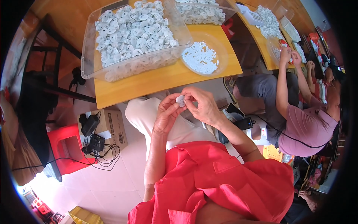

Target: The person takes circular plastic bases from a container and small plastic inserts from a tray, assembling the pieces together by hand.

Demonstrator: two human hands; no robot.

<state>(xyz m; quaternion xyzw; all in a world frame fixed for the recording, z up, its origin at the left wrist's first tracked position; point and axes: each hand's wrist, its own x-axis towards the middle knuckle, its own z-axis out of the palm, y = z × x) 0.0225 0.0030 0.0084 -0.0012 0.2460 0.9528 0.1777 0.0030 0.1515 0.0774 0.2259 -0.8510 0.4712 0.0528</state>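
You hold a small white disc (pixel 180 100) up between both hands, over your lap and just short of the near edge of the yellow table (pixel 164 81). Your left hand (pixel 166 112) has its thumb and forefinger closed in a pinch on the disc's left side. Your right hand (pixel 203 106) pinches at its right side, with thumb and fingertips drawn together and no clear gap between them. The 2 hands nearly meet around the disc, so parts of it are hidden from you.

On the table ahead of you stands 1 large clear tub (pixel 88 56), heaped with white discs (pixel 136 30) (many look like the piece in your fingers). To its right is a round clear bowl (pixel 224 59) with small white pieces (pixel 201 56) spread inside. Behind that bowl you have a 2nd clear tub of white parts (pixel 201 14).

Down on your left, a red stool (pixel 65 143) stands beside a cardboard box (pixel 115 130), with 2 black power adapters (pixel 94 132) and tangled cables (pixel 108 154) near them. Off to your right, a co-worker in a pink shirt (pixel 309 128) sits with both hands raised near another table (pixel 261 43).
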